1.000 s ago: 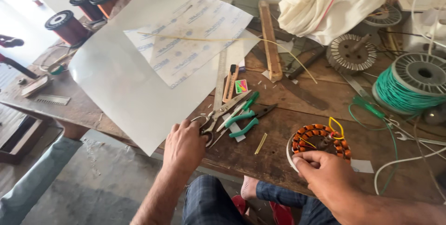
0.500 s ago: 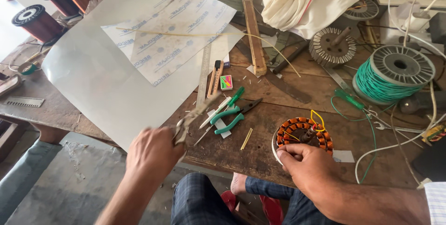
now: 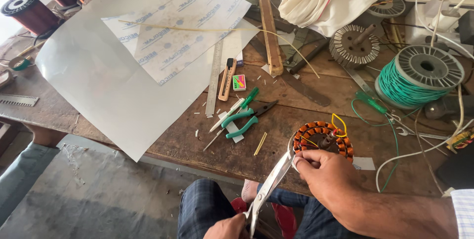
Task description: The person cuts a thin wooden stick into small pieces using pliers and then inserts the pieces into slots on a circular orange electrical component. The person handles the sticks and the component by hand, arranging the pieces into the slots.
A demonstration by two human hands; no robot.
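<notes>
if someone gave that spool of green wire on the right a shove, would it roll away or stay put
The green wire spool would probably stay put: it rests on a flat flange, axis upright, so it should slide rather than roll. It is wound full, so it is likely heavy for its size. Its loose green end trails over the bench and might snag.

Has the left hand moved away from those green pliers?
Yes. The left hand has drawn back from beside the green pliers toward the person's lap, now holding scissors whose tips reach the copper-wound ring.
</notes>
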